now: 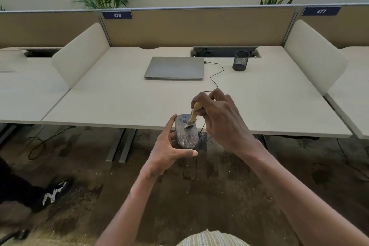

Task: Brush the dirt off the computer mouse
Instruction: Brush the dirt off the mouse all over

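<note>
Bristles [189, 125] on speckled, rounded mouse [186, 134]

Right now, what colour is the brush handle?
Light tan wood, on the brush in the right hand; head view.

dusty dark mouse [187, 134], seemingly wooden brush [193, 116] touching

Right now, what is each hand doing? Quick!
Left hand: closed around the computer mouse, holding it up.
Right hand: closed on the brush, bristles touching the mouse.
</note>
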Motion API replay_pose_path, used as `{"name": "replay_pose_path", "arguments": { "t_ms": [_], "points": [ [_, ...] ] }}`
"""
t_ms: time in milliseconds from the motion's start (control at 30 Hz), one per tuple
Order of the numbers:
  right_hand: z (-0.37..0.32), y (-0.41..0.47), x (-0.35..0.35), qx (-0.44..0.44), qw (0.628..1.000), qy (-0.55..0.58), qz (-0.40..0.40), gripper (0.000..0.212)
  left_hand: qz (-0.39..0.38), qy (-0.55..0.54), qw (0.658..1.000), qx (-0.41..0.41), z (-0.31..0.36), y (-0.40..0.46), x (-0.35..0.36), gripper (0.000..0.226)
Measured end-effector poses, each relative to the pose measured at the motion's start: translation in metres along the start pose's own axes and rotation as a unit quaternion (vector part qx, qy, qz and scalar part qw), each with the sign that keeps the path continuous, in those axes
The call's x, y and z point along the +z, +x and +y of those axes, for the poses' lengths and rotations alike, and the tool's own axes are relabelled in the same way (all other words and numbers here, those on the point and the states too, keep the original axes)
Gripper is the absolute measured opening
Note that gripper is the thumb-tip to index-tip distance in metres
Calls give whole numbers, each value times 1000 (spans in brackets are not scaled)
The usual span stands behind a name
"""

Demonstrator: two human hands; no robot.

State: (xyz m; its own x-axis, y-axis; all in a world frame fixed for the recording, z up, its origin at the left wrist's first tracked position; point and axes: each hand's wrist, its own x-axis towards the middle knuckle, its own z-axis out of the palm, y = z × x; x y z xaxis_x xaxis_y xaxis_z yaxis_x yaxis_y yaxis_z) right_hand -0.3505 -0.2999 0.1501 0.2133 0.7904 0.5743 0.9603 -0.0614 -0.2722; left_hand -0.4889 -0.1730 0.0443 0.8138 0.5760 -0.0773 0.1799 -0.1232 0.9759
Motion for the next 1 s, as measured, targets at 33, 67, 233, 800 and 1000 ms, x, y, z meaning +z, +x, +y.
{"name": "replay_pose_path", "arguments": {
  "t_ms": [33,67,233,800,1000],
  "points": [
    [0,-1,-1,-4,1000,-1,-5,43,0,-1,1000,-3,0,0,0,139],
    [0,-1,-2,-7,1000,-2,-5,44,2,-1,1000,-4,-1,0,1,138],
    [-1,6,-5,-5,1000,-23,12,39,7,-2,1000,-1,3,0,3,135],
    [-6,1,-5,-50,996,-42,-59,46,8,-3,1000,-10,2,0,0,136],
    [-2,10,-5,-26,999,-28,-36,35,12,-6,1000,-3,2,5,0,135]
  ]
}}
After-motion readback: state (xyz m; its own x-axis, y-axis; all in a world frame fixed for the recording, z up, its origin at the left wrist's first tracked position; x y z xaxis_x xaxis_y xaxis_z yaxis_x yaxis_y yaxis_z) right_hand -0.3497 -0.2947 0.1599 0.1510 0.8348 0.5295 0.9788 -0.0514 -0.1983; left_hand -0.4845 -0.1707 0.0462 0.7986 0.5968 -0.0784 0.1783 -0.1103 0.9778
